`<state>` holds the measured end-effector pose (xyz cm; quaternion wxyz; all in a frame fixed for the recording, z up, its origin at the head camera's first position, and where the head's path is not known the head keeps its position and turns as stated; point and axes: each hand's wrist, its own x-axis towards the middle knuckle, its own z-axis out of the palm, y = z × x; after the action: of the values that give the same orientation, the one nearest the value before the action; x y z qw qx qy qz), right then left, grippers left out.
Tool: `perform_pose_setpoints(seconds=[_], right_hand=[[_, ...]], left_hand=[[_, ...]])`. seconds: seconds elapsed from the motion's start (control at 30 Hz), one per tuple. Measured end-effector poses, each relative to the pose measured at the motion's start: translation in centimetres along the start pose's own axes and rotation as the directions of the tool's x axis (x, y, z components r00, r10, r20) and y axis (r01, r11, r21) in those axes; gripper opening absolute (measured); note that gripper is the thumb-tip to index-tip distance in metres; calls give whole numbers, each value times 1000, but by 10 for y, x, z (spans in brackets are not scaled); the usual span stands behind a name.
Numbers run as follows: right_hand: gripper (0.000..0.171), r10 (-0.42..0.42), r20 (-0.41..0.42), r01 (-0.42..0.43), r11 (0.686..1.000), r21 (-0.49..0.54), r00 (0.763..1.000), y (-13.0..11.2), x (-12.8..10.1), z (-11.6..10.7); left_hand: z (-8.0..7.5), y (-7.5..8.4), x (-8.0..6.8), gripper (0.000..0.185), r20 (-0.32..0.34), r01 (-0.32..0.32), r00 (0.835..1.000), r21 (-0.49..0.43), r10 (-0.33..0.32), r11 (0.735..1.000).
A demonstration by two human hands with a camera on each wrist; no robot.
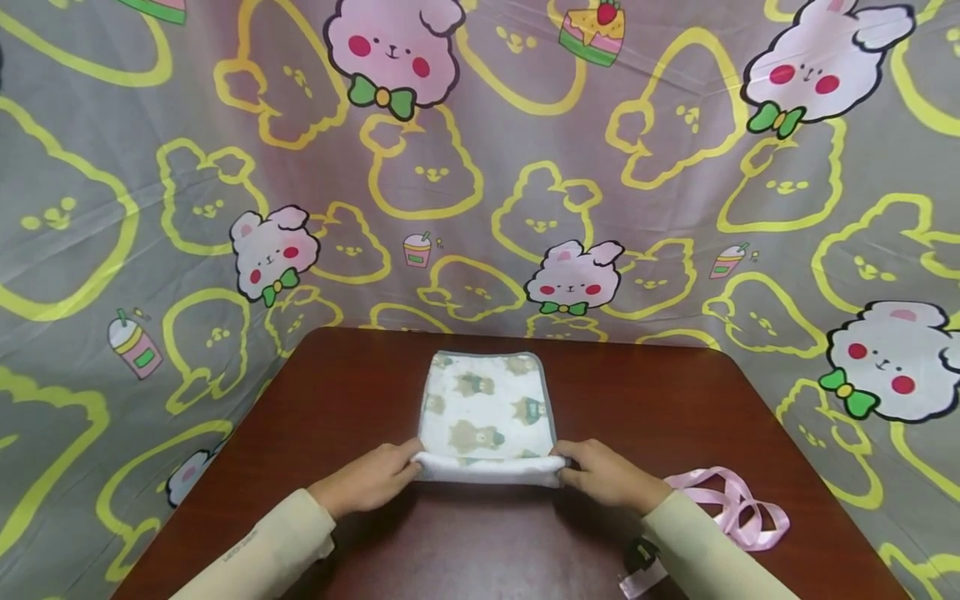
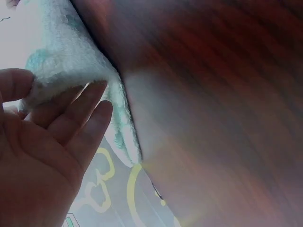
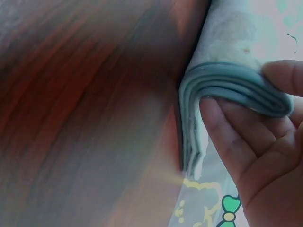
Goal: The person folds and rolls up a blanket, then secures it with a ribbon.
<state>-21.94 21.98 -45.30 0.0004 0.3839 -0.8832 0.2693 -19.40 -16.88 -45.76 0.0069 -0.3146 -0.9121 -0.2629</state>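
Your left hand (image 1: 371, 479) pinches the near left corner of the folded towel (image 1: 487, 408) — thumb on top, fingers (image 2: 78, 111) under the rolled edge. Your right hand (image 1: 603, 475) pinches the near right corner the same way, fingers (image 3: 227, 127) curled beneath the grey trim. The towel lies mid-table (image 1: 337, 392), near edge lifted — pink ribbon (image 1: 738, 508) right of your right sleeve.

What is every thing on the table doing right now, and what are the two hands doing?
White bear-print towel with grey trim: folded, flat on the table, near edge rolled up.
Left hand: pinches the towel's near left corner.
Right hand: pinches the towel's near right corner, its grip on the grey layered edge.
Pink satin ribbon: loose, looped, lying apart from the towel.
Dark brown wooden table: bears the towel and ribbon.
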Motion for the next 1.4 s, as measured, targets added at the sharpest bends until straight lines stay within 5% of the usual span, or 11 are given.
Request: perform_pose_setpoints(seconds=[0.43, 0.97, 1.07, 1.23, 1.4], right_hand=[[15, 76, -42, -74, 997, 27, 996, 2, 4, 2], [17, 95, -63, -94, 996, 10, 994, 4, 9, 2], [17, 102, -73, -102, 995, 1, 992, 5, 12, 4], [16, 147, -73, -142, 987, 70, 986, 6, 20, 4], [18, 224, 4, -221, 958, 185, 975, 12, 23, 7]], left_hand=[[1, -6, 5, 3, -34, 19, 999, -39, -20, 999], [-2, -7, 15, 4, 31, 60, 998, -97, -57, 993], [-1, -11, 20, 6, 73, 101, 993, -195, -88, 976], [1, -17, 28, 13, 144, 204, 977, -402, -158, 893], [4, -19, 36, 13, 186, 270, 960, -403, -210, 875]])
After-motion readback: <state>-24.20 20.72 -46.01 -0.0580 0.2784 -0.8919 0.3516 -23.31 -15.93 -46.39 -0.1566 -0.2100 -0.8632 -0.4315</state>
